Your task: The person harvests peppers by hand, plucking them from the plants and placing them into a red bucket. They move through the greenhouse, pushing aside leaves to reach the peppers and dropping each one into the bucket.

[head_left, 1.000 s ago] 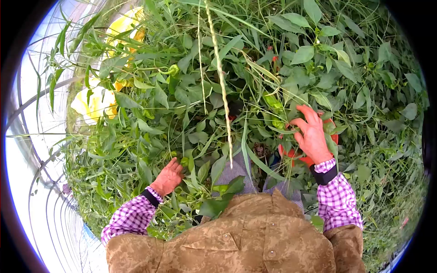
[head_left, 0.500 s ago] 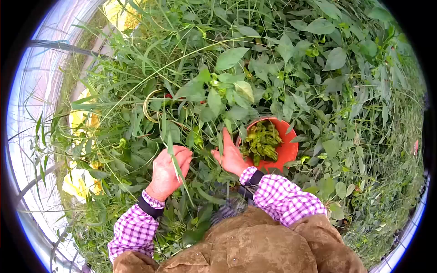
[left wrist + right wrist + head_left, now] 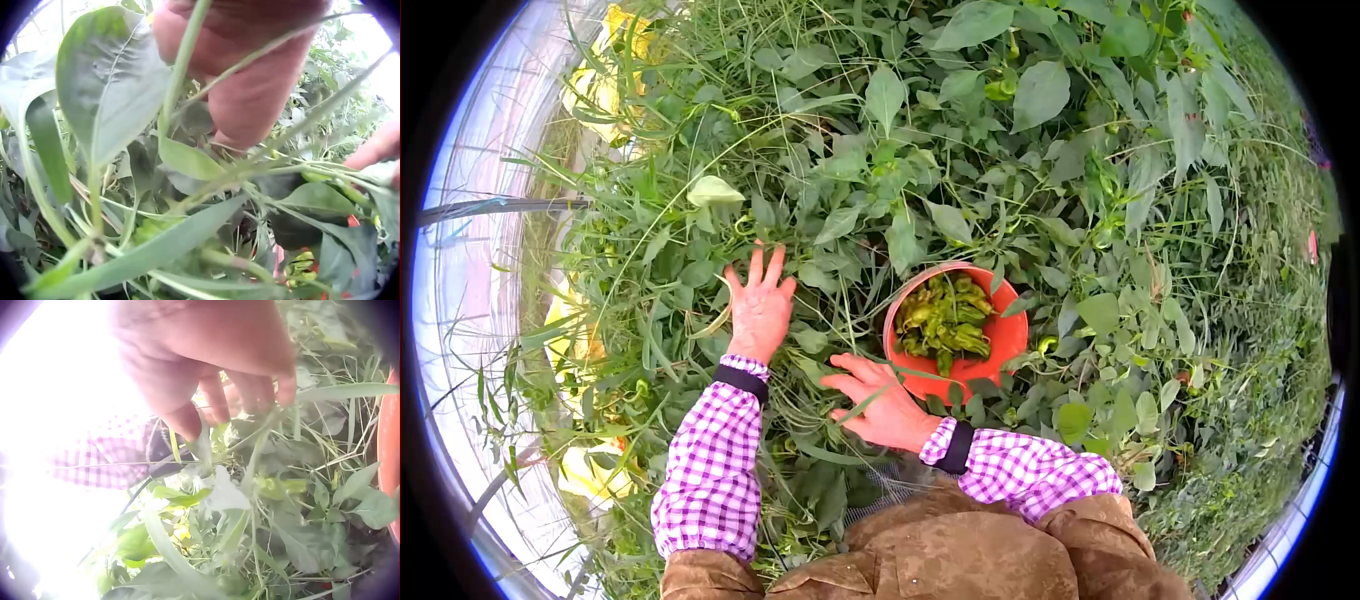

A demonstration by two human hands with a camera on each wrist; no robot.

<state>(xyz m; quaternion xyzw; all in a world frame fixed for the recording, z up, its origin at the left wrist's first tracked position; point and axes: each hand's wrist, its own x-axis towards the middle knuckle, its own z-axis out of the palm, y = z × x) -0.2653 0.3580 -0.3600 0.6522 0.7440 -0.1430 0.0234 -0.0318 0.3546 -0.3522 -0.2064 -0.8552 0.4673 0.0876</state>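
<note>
My left hand [image 3: 758,312] reaches forward into the green pepper plants, fingers spread and pointing away from me, over the leaves. In the left wrist view, its thumb side [image 3: 256,94] hangs among stems and broad leaves. My right hand [image 3: 885,405] lies across the foliage just left of the red bucket [image 3: 1010,335], fingers spread toward the left. From the right wrist, that hand [image 3: 212,356] appears above leaves and grass blades, its fingertips partly hidden by them. Green peppers [image 3: 945,315] are heaped inside the bucket.
Dense pepper plants [image 3: 1040,95] and long grass surround both hands. Yellow bags or sheets [image 3: 595,475] lie along the left side, beside a pale plastic wall [image 3: 475,290] with a dark bar [image 3: 505,208]. A green pepper [image 3: 1048,345] shows just right of the bucket.
The view has shifted, and the earlier mostly hidden bucket now shows fully. My hands came closer together; since half a second ago the left has reached forward with fingers spreading, and the right has drawn slightly nearer me.
</note>
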